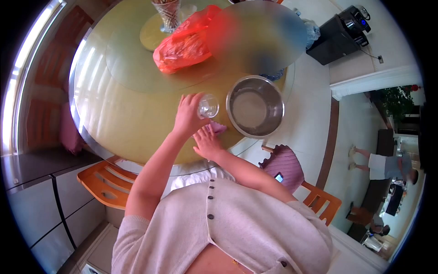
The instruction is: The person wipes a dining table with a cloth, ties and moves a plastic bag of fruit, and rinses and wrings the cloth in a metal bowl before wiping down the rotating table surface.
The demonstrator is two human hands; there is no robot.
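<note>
My left hand [188, 114] is closed round a clear glass [209, 106], which it holds above the table. Just below it, my right hand [208, 143] lies with its fingers stretched out at the edge of a small pink-purple cloth [218, 128], touching it. To the right of the glass stands a round metal basin [248, 109] near the table's edge; its inside shows no objects. Both hands are close together over the near side of the round yellowish table [132, 123].
A red plastic bag [182, 48] and a glass holder with sticks [169, 17] are farther back, beside a blurred patch. Orange chairs [102, 182] flank me; a purple cushion [285, 166] bears a phone. Two people [392, 167] are far right.
</note>
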